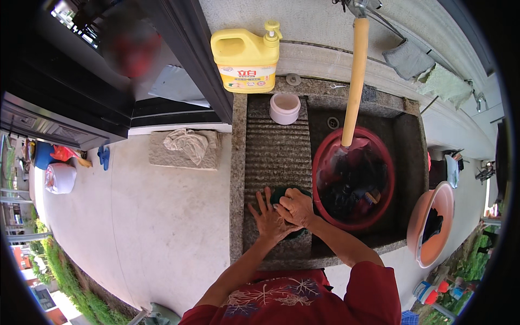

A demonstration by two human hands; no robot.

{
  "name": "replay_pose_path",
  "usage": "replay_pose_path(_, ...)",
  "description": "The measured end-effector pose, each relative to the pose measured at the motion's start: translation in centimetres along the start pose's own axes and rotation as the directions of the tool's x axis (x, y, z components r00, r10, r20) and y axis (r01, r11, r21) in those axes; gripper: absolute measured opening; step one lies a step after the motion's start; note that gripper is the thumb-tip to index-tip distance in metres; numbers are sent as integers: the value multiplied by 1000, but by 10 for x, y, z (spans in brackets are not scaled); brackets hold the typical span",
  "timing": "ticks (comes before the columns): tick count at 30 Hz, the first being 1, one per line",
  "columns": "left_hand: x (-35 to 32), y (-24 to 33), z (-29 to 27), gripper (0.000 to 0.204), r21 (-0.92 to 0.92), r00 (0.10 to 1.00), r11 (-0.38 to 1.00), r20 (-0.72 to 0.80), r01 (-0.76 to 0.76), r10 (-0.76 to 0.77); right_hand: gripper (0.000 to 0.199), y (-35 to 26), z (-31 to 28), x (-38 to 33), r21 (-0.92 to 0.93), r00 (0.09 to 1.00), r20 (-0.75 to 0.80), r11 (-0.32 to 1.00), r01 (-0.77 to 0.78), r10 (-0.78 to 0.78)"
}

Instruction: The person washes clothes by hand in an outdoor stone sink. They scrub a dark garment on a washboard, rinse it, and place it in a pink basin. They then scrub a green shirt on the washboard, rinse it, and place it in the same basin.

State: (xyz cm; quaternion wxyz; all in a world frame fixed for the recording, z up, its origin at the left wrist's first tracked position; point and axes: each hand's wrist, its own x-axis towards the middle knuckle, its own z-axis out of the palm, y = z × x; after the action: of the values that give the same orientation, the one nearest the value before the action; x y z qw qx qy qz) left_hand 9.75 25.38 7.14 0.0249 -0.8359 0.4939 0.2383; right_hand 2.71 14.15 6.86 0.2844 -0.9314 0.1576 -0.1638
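On the ribbed stone washboard (pixel 279 143), a dark green cloth (pixel 278 193) lies bunched beneath my hands, mostly hidden by them. My left hand (pixel 269 221) rests with its fingers spread, partly on the cloth and partly on the ridges. Over its thumb side, my right hand (pixel 296 208) is curled closed on the cloth. To the right, in the stone sink (pixel 407 162), stands a red basin (pixel 324 208) with dark wet clothes in water and a scrubbing brush (pixel 371 198). A yellow hose (pixel 355 81) hangs down into this basin.
A yellow pump jug (pixel 246 59) stands on the far ledge, with a pale pink tub (pixel 285 109) nearer. Right of the sink is a peach basin (pixel 440 238) holding dark cloth. Left, a rag (pixel 187 145) lies on a stone slab (pixel 162 157).
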Motion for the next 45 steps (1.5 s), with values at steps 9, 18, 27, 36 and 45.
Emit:
replay_pose_path(9,2,8,19,115,-214,976,975,-216,-55,7,37,57,15,63,-127,840,-340,864,-488,424)
replay_pose_path(18,-12,-7,-9,126,-109,992,986,22,-123,126,25,7,8,10,-247,986,-116,958,-144,118)
replay_pose_path(27,0,-8,-13,120,-269,990,962,-144,-49,10,52,51,12,58,-482,983,-175,866,-135,56)
replay_pose_path(36,8,-5,-2,104,-138,947,979,-304,-150,103,44,76,-50,147,-375,946,-295,894,-245,136)
replay_pose_path(45,6,-3,-17,100,-125,944,983,-318,-131,85,23,135,-20,203,-72,927,26,925,-373,375)
